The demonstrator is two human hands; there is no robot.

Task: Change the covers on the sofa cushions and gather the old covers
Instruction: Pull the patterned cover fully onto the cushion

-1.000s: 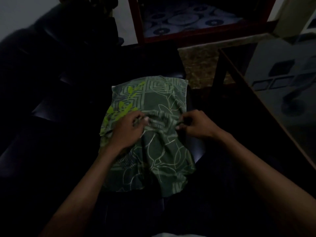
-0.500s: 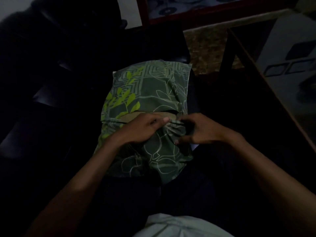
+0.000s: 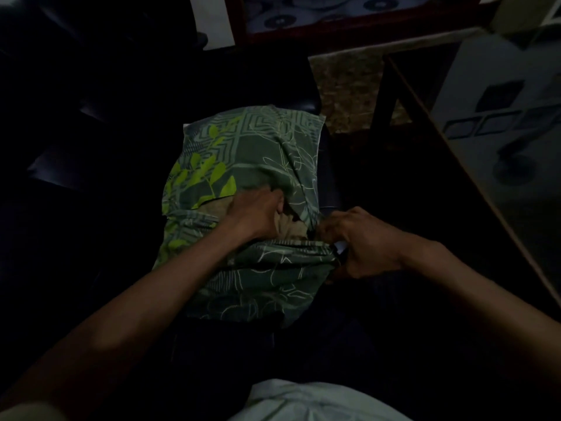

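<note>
Cushion, in green leaf-print cover (image 3: pixel 252 153), lies on dark sofa seat (image 3: pixel 60 165); left hand (image 3: pixel 258 211) reaches into the opening, fingers hidden, grip indeterminate; right hand (image 3: pixel 364 241) pinches the cover edge; advise holding edge taut while pushing the inner pad (image 3: pixel 288 229) through.

The cushion cover (image 3: pixel 252 165) is thin, matt printed cloth, creased and slack; in its opening at the middle shows a dull, tan inner cushion (image 3: pixel 290 227) of coarser-looking fabric; the dark sofa (image 3: pixel 66 165) at nine o'clock has a smooth, faintly glossy, leather-like skin; at three o'clock the table (image 3: pixel 498 165) has a glossy, reflective top edged in wood; at twelve o'clock runs a reddish, polished wooden frame (image 3: pixel 349 30).
</note>
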